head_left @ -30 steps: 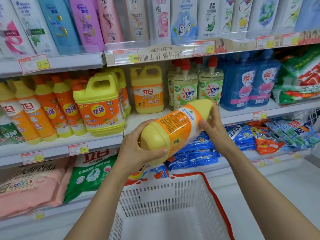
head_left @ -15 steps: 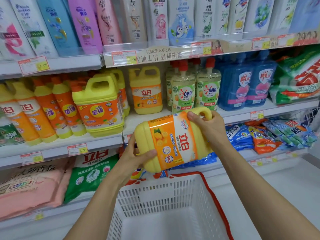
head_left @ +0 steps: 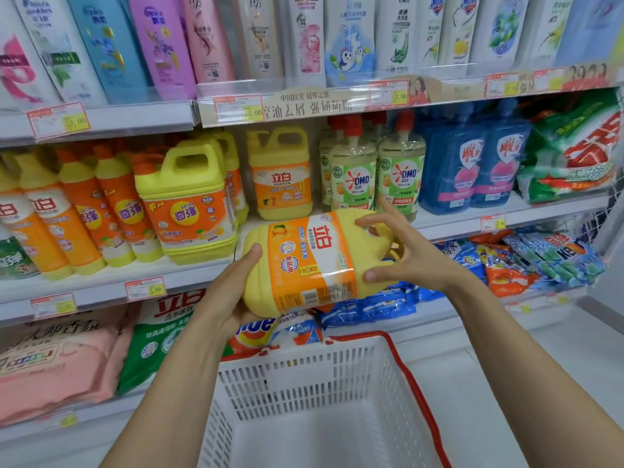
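Jug [head_left: 304,261] was in the air, in front of the middle shelf [head_left: 449,228] and above the white basket [head_left: 304,376], not touching either. It lay on its side, base to the person's left and handle end to the right, with the right end tilted slightly up.

Appearance:
- Yellow plastic body with a squarish base and rounded corners.
- Orange wrap label with a white band across it; big red characters on the band read sideways.
- Lemon graphic near the label's top edge, round badges mid-label, barcode at the lower edge.
- Glare on the label's lower right. Handle and cap mostly hidden behind the right hand.

Grip:
- Left hand [head_left: 226,292] cupped the base from below and clasped it, thumb up against the base end. Its fingers were hidden under the jug.
- Right hand [head_left: 408,255] was splayed at the shoulder end. Index tip sat on the upper side and thumb tip on the lower side, other fingers spread off the plastic. That was contact only, not a clench.

A matching jug [head_left: 282,173] stood upright on the shelf behind. Blue bags [head_left: 371,305] lay on the shelf below the held jug.
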Demonstrator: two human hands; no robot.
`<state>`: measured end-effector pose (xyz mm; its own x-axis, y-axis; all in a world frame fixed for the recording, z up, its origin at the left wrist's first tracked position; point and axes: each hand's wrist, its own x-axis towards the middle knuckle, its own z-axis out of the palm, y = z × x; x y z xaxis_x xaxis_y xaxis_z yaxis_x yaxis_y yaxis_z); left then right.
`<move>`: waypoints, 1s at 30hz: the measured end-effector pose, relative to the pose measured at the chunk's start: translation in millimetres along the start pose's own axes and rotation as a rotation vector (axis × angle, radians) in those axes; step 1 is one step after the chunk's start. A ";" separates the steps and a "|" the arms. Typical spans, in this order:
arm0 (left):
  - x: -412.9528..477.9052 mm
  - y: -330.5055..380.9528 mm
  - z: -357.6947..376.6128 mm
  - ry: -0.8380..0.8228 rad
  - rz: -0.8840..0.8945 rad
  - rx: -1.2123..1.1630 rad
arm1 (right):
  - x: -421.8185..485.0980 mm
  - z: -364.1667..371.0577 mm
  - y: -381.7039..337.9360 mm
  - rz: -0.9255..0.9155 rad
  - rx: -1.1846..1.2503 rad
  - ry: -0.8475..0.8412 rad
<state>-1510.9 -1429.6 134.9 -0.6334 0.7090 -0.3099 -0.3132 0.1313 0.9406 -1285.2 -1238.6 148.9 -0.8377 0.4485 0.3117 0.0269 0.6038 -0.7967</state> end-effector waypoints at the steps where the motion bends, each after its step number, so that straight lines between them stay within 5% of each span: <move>1: -1.0 -1.2 -0.3 -0.013 -0.011 -0.009 | 0.3 2.8 0.0 0.002 0.026 0.045; 10: -3.1 -5.5 5.4 0.026 -0.008 -0.130 | 3.0 13.9 -1.1 -0.009 0.127 0.247; 16: -10.0 -2.1 10.7 0.142 0.234 -0.090 | 10.1 23.1 0.0 0.157 0.183 0.179; 19: -17.2 0.2 11.4 0.180 0.443 0.059 | 16.4 40.9 -3.6 0.215 0.230 0.259; 24: -25.5 3.6 13.6 0.279 0.846 0.625 | 27.9 47.2 -21.0 0.407 0.512 0.297; 30: -19.3 -10.0 12.8 0.232 1.116 0.904 | 31.6 42.2 -25.6 0.515 0.845 0.311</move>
<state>-1486.5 -1435.6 133.2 -0.3694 0.6177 0.6943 0.8971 0.0422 0.4398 -1335.3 -1267.7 157.3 -0.6523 0.7439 -0.1451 -0.1498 -0.3143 -0.9374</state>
